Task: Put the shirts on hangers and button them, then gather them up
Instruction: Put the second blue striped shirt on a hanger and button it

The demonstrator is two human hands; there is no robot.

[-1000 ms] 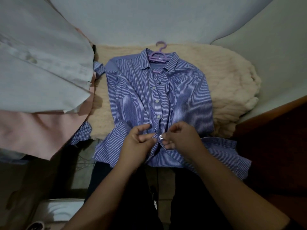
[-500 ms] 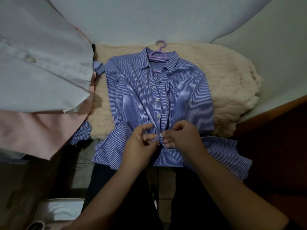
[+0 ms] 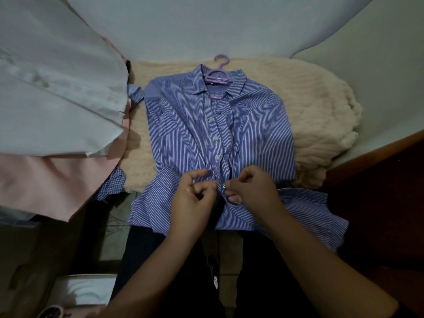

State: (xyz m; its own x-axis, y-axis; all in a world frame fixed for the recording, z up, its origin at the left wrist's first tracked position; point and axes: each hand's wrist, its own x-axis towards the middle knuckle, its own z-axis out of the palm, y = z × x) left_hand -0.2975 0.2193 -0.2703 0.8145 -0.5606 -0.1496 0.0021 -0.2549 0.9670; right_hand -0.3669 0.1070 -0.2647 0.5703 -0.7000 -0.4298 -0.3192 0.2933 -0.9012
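Fleece blanket (image 3: 321,115), cream and nubby, lies beyond the fingers under the blue striped cotton shirt (image 3: 183,125), collar away, hem near, on a lilac plastic hanger (image 3: 216,75). Left hand (image 3: 191,198) and right hand (image 3: 252,191) pinch its placket at a small button (image 3: 223,186).

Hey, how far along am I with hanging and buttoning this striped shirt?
Done: the striped shirt is on the purple hanger, and three buttons down its front look fastened. In hand: your left hand and right hand pinch the front edges at a lower button. Left: finishing that button, any below it hidden by your hands, then gathering the shirts, including the white shirt and pink shirt on the left.
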